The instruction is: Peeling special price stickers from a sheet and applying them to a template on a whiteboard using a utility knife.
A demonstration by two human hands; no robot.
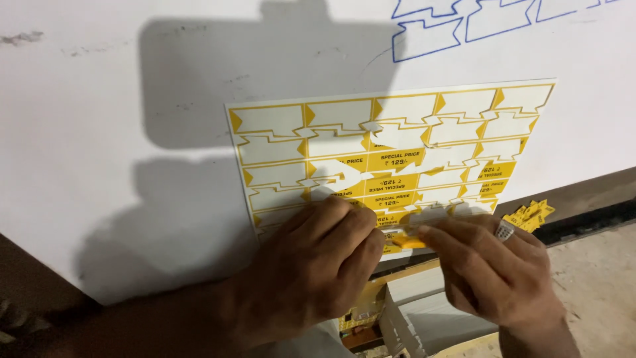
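The left hand (318, 265) covers the lower left corner of the yellow-and-white die-cut label sheet (391, 152). The top edge cuts off the blue outlines (464, 26) drawn on the white desk (99, 132).

Glossy yellow-and-white paper sticker sheet (391, 156) on a smooth matt white board (99, 99), faintly scuffed.

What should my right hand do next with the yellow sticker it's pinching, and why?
Probably keep peeling it off toward the right. The right hand pinches a yellow sticker at the sticker sheet bottom edge, while the left hand presses the sheet flat.
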